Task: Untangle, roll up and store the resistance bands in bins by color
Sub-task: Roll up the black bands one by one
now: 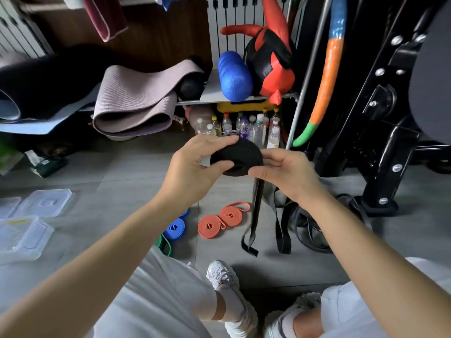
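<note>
While my left hand [195, 164] and right hand [285, 174] pinch the part-rolled black band [238, 153] above the floor [122, 172], tail dangling, orange rolls [219, 220] and blue roll [174, 229] lie unbinned; more black bands [310, 230] lie tangled

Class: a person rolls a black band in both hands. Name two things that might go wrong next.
The black roll, held between the left hand and right hand, may spring open if either grip slackens. Its hanging tail dangles near the loose black bands on the floor and might snag.
</note>
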A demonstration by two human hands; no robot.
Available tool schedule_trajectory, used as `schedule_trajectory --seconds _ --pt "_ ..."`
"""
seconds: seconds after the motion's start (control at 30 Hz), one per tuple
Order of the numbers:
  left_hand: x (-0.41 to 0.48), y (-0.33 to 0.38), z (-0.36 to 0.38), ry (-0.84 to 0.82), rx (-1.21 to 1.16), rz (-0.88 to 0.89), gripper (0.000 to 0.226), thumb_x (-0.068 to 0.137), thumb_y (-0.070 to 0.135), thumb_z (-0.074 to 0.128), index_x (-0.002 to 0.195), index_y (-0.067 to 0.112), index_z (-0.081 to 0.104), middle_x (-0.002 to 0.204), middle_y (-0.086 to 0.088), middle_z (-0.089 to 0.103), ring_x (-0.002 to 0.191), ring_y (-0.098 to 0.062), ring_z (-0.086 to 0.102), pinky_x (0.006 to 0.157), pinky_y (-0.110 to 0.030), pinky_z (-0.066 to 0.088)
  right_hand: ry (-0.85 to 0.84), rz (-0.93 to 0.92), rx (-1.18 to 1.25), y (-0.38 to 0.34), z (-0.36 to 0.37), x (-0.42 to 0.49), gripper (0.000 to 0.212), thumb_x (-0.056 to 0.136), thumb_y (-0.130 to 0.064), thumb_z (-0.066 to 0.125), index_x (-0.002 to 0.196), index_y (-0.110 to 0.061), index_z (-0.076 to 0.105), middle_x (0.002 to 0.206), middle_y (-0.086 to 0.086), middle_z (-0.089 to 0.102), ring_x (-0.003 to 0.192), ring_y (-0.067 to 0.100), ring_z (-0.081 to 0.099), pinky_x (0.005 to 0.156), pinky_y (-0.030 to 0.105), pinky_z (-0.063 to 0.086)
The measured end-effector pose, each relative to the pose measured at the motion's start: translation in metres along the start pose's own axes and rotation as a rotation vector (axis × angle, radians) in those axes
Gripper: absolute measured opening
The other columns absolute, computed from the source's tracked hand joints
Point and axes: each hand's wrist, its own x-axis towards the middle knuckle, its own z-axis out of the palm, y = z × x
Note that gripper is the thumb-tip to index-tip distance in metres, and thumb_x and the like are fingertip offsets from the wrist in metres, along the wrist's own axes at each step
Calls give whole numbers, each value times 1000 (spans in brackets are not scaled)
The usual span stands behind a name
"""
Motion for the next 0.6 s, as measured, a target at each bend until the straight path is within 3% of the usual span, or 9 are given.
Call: schedule_trajectory --seconds 0.07,0.13,0.3,0.37,0.47,0.53,0.6 --pt "-3 3 5 64 -177 -92 51 74 5 71 107 43 61 106 11 63 105 -5 59 97 -30 46 18 0 107 -3 0 0 31 74 -2 70 96 -22 66 86 -14 72 87 3 69 78 16 51" --pt "-5 9 9 115 -364 -191 51 76 -3 71 104 39 63 110 1 65 106 -18 63 92 -47 51 49 9 203 -3 2 -1 29 71 -8 71 99 -16 67 90 -8 73 91 8 69 81 19 52" --pt "-14 21 25 113 -551 -314 46 81 -10 62 107 29 57 107 0 62 93 -11 63 66 -31 58 121 48 290 2 -2 -3 33 64 -20 80 95 -19 70 95 3 74 98 21 68 88 31 53" --pt "-12 15 24 25 -386 -271 43 82 -4 65 104 31 50 110 5 56 99 -12 61 71 -36 59 105 44 178 3 -6 -5 24 72 -14 73 95 -19 69 90 -2 74 92 15 69 83 25 53" --pt "-5 3 13 -179 140 -36 44 81 18 69 114 34 45 117 15 45 109 -5 52 84 -40 55 30 31 -44 5 -8 -9 26 77 -3 71 95 -21 66 87 -10 70 80 3 69 77 19 54" --pt "-2 0 8 -362 377 179 55 82 26 61 131 37 40 124 12 45 114 -11 50 85 -40 53 -17 50 -87 5 -6 -12 27 77 -2 71 92 -24 66 86 -11 68 77 0 68 76 17 54" --pt "0 -1 6 -516 474 226 55 83 26 54 134 39 39 122 5 53 110 -17 52 82 -43 52 -34 64 -93 8 -5 -15 29 75 -3 73 88 -27 65 86 -9 69 78 4 69 78 21 55"
